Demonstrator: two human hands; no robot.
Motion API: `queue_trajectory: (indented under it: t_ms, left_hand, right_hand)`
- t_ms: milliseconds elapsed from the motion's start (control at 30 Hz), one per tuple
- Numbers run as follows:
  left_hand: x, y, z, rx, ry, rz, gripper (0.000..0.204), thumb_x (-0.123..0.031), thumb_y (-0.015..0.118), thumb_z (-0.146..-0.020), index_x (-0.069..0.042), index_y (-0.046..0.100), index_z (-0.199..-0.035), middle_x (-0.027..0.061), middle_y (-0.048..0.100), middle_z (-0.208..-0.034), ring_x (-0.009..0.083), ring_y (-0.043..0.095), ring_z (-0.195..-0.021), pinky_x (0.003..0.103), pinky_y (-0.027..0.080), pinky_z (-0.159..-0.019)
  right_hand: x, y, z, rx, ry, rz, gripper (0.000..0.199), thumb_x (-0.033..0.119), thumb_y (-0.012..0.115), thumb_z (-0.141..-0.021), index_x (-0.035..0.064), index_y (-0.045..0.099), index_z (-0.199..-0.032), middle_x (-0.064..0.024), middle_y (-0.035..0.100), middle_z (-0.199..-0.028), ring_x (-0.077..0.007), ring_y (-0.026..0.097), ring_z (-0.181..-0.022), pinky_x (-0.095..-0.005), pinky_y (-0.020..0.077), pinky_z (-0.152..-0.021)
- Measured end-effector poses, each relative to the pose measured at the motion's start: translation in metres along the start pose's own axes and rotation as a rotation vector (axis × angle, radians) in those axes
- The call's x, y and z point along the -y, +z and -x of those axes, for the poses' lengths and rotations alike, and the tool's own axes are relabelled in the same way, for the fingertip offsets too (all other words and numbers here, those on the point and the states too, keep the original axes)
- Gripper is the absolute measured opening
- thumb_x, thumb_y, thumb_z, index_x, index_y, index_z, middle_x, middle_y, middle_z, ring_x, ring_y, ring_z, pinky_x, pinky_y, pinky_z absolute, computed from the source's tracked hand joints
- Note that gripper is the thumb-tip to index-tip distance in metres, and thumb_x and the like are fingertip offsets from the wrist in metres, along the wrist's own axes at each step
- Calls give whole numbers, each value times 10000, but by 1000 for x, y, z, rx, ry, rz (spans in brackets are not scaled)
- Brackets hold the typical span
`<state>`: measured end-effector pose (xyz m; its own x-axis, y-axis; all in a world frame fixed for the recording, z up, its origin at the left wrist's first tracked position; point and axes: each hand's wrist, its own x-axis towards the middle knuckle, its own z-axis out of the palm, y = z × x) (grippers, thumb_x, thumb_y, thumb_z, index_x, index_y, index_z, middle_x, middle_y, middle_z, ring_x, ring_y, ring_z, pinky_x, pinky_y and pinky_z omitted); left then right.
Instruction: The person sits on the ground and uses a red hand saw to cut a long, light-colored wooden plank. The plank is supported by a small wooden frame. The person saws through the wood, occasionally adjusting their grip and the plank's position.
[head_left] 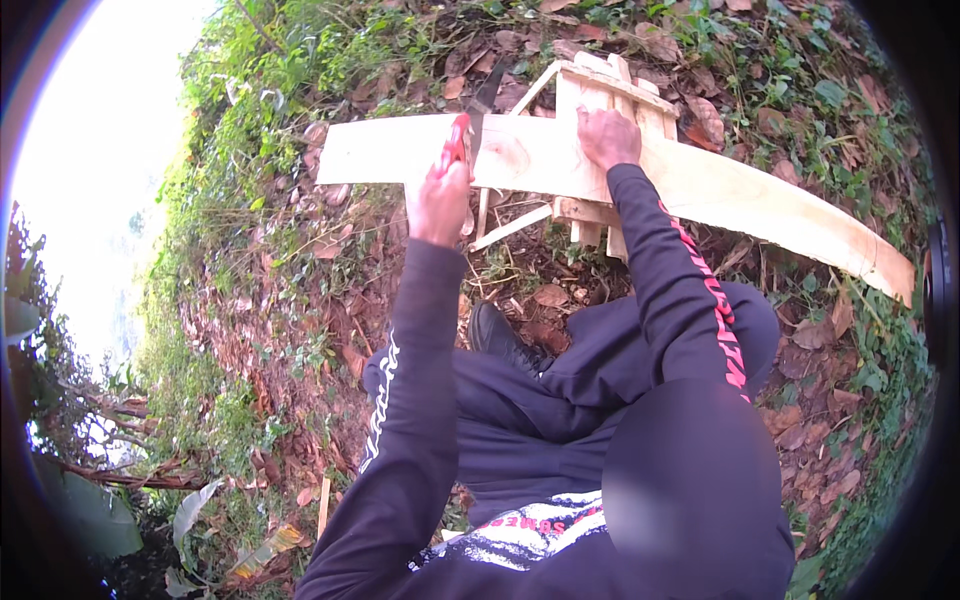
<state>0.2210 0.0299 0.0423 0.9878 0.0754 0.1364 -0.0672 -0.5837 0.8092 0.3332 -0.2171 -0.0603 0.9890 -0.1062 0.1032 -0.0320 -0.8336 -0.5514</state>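
A long pale wooden plank [740, 197] lies crosswise in front of me, its right end curving down toward me. My left hand [439, 202] is closed around the red handle of a handsaw [458, 140]. The saw's dark blade crosses the plank left of its middle, its tip pointing away past the far edge. Farther right, my right hand [609, 138] presses on the plank with curled fingers, above a rough wooden stand [640, 97]. The plank rests across that stand, which hides part of its frame.
Dry brown leaves [550, 295] and green weeds cover the ground around the stand. My bent legs [560, 395] and a dark shoe [497, 338] are just on the near side. A thin wooden strip [324, 507] lies at lower left. Broad leaves [100, 515] grow at far left.
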Motion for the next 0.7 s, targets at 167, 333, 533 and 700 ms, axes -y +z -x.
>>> queue_trajectory:
  t_ms: [167,333,533,700]
  left_hand:
    - [-62,-15,63,-47,-139,205,172,-6,507,-854,-16,607,-716,-43,467,-535,32,382,-428,223,284,-403]
    - [-96,-47,129,-77,-366,350,174,38,480,-801,2,622,-708,-38,490,-544,28,418,-444,215,286,-417]
    - [-76,-23,92,-111,-238,334,154,17,470,-799,13,598,-714,-27,469,-520,40,396,-416,231,276,-403]
    - [-63,-27,62,-50,-342,427,170,32,486,-812,-4,613,-705,-39,505,-560,30,415,-452,221,290,-423]
  right_hand:
    - [2,-3,-4,31,24,68,522,432,399,-972,68,751,-847,-209,711,-850,-358,701,-834,-465,531,-780]
    - [-10,-3,-7,48,7,52,563,459,383,-975,49,749,-851,-232,697,-826,-381,693,-790,-484,533,-771]
    - [-12,1,-16,55,30,54,585,474,383,-977,46,750,-823,-218,700,-799,-373,694,-776,-506,523,-760]
    - [-16,8,-11,-26,95,57,557,445,405,-967,45,756,-803,-219,701,-789,-381,699,-770,-483,539,-766]
